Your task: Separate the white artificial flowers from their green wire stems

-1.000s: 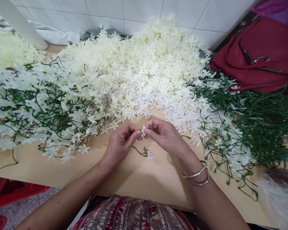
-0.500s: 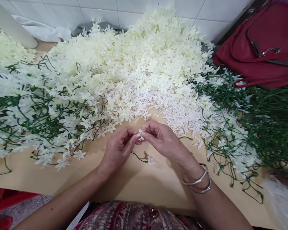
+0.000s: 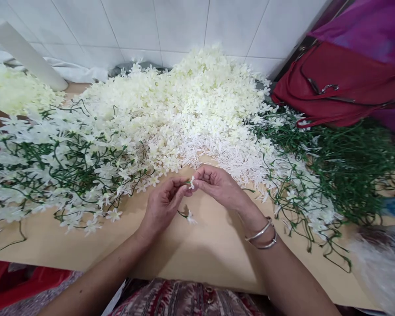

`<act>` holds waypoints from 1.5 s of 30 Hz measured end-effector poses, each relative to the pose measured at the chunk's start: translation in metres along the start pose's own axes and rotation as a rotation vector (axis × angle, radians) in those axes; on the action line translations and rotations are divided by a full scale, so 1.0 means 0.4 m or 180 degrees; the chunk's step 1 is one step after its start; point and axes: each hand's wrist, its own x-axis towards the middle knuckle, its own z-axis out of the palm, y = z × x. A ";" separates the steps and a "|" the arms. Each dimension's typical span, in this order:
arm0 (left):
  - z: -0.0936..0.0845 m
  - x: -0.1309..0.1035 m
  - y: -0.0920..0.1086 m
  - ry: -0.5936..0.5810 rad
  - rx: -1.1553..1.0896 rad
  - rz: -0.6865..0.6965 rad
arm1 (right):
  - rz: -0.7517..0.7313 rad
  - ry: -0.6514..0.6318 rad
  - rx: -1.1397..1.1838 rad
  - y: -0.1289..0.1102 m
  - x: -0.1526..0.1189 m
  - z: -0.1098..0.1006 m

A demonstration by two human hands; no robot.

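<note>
In the head view my left hand [image 3: 163,204] is closed in a pinch on a green artificial flower stem. The lower end of that stem comes out below the fingers and carries a white flower [image 3: 191,217]. My right hand [image 3: 217,186] is closed too, pinching a small white artificial flower [image 3: 192,182] at the left fingertips. A short green bit shows between the flower and my left fingers. Both hands are just above the table, with their fingertips almost touching. How far the flower sits on the stem is hidden by the fingers.
Beyond my hands lies a large heap of loose white flowers [image 3: 197,96]. Flowers on green stems [image 3: 69,162] are piled at left, bare green stems [image 3: 352,162] at right. A red bag [image 3: 329,83] and a clear plastic bag [image 3: 378,259] are on the right. A tiled wall stands behind.
The view has tilted upward a little, showing more wall. The small flower has turned edge-on at the fingertips, and the hanging flower has swung left, closer to my left hand.
</note>
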 end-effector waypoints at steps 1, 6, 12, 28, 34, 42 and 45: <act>0.000 0.000 -0.001 0.0016 -0.0008 -0.0022 | 0.0006 0.0000 0.0006 0.001 0.000 -0.003; 0.000 0.001 0.010 0.0070 0.0053 -0.0008 | 0.0096 0.0095 -0.0116 0.002 0.000 -0.008; -0.004 -0.002 0.016 0.0048 0.0290 0.0058 | 0.0144 0.0147 -0.0328 -0.006 -0.002 -0.003; -0.008 0.004 0.017 0.0065 0.0820 0.0431 | 0.0352 0.0145 -0.0514 -0.003 -0.008 0.015; -0.010 0.007 0.009 0.0097 0.0948 0.0581 | 0.0379 0.0254 -0.0557 -0.005 -0.012 0.027; -0.005 0.006 0.019 0.0050 0.0439 0.0276 | 0.0302 0.0093 -0.0195 -0.004 0.006 -0.007; -0.005 -0.001 0.017 0.0185 0.0109 0.0086 | 0.0046 0.0335 0.0004 -0.004 0.008 -0.027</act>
